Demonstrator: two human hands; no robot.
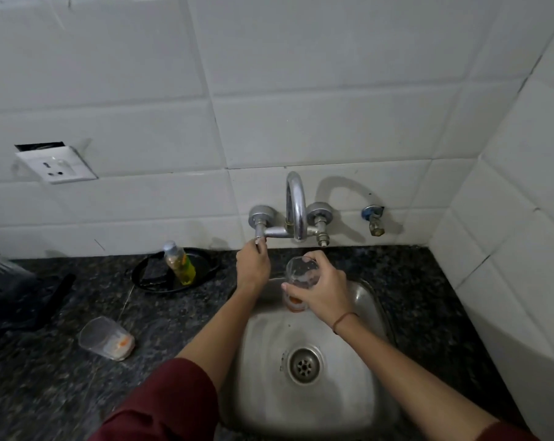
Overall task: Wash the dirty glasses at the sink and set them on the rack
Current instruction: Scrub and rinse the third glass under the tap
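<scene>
My left hand [253, 265] reaches to the far edge of the sink [377, 307], fingers pinched on the left valve stem [260, 239] of the wall tap [296, 211]. My right hand [323, 291] is wrapped around a glass [301, 275], held tilted over the far part of the basin, just below the spout, its open mouth turned up toward me. There is orange residue at its bottom end, showing under my fingers. A thin cord sits on my right wrist. I cannot tell whether water is running.

A second glass [105, 338] lies on its side on the dark speckled desk [62, 393], well to the left of the sink, with orange dregs inside. Farther back on the left, a black tray [202, 259] sits against the wall with a bottle [179, 262] of yellow-green liquid standing tilted on it. A dark object at the far left edge is too blurred to name. The drain [304, 365] sits in the middle of the steel basin, between my forearms. A wall socket [58, 165] hangs loose from the white tiles up on the left, and a small separate valve [375, 219] sticks out of the wall right of the tap.
</scene>
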